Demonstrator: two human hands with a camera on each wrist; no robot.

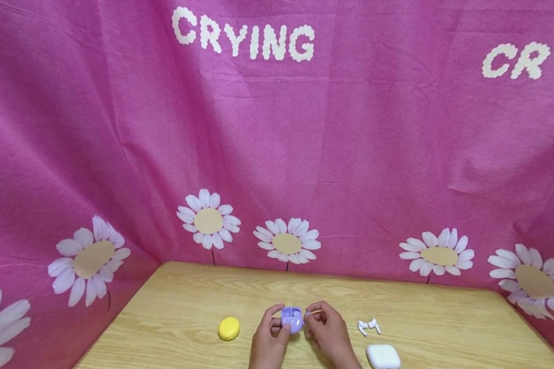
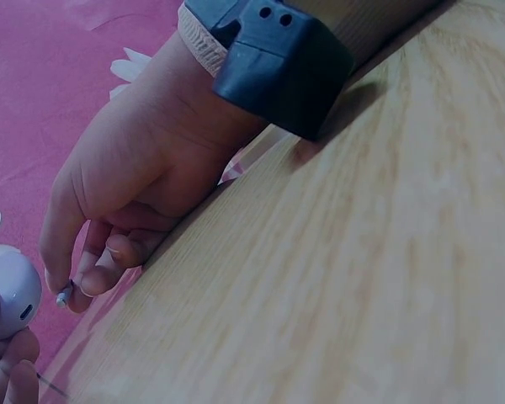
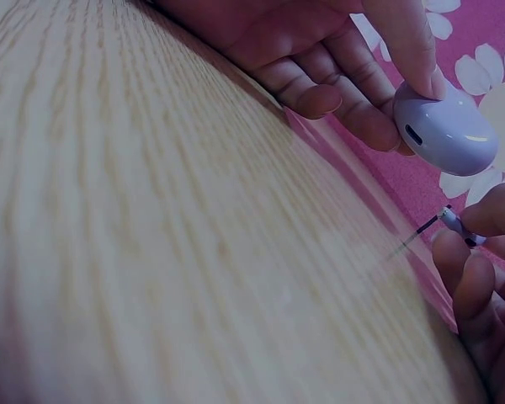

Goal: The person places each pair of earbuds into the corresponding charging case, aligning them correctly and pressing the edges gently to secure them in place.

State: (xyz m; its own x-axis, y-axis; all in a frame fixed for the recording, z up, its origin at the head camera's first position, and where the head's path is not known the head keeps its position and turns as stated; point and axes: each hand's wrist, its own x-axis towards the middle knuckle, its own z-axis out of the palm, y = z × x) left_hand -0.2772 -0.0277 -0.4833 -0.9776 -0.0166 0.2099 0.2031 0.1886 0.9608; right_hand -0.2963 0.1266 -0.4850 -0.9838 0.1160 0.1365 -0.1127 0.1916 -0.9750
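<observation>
Gripping purple case (image 1: 293, 323), left hand (image 1: 270, 339), thumb on front; right hand (image 1: 330, 330) just beside, pinching earbud (image 3: 452, 221).

Head cam: up at head height, facing forward and down, widest and farthest; mostly curtain (image 1: 374, 128), desk (image 1: 180, 312) along the bottom. Left wrist cam: close, low over the desk, rolled, facing across to the right grip (image 2: 139, 168), left grip (image 2: 15, 349) at the left edge. Right wrist cam: same from the opposite side, left grip on top. All three share the purple case (image 1: 293, 323), smallest from the head.
</observation>
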